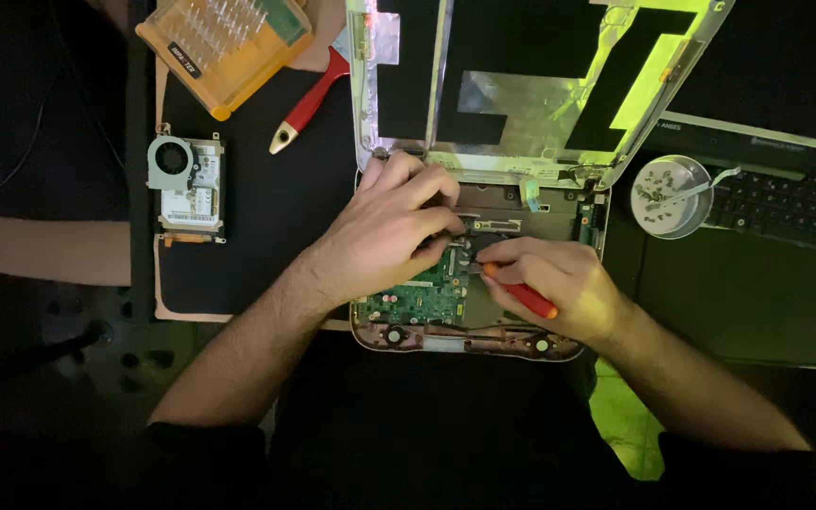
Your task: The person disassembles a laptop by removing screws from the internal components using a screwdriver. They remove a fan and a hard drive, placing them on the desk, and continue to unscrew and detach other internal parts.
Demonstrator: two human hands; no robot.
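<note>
A: The opened laptop base is sitting dead centre on the dark mat, its green circuit board exposed — presumably so both hands can be reaching straight down into it.

B: And the hands?

A: The right hand is closing around an orange-handled screwdriver, fingers clamped on the handle, tip pointing toward nine o'clock into the board. The left hand is curling over the chassis just beside it, fingertips pressing down; whether it is pinching anything I cannot tell.

B: Farther out?

A: At two o'clock a small round dish is holding tiny loose bits — likely screws, kept close to the right hand. At twelve o'clock the hinged lid shell is lying open, foil and black patches showing. At ten o'clock a removed part with a small fan is resting on the mat, with a red-handled brush and an orange bit case beyond it.

B: The room?

A: Dim, a greenish glow falling across the lid. Another laptop keyboard is lying at three o'clock.
</note>
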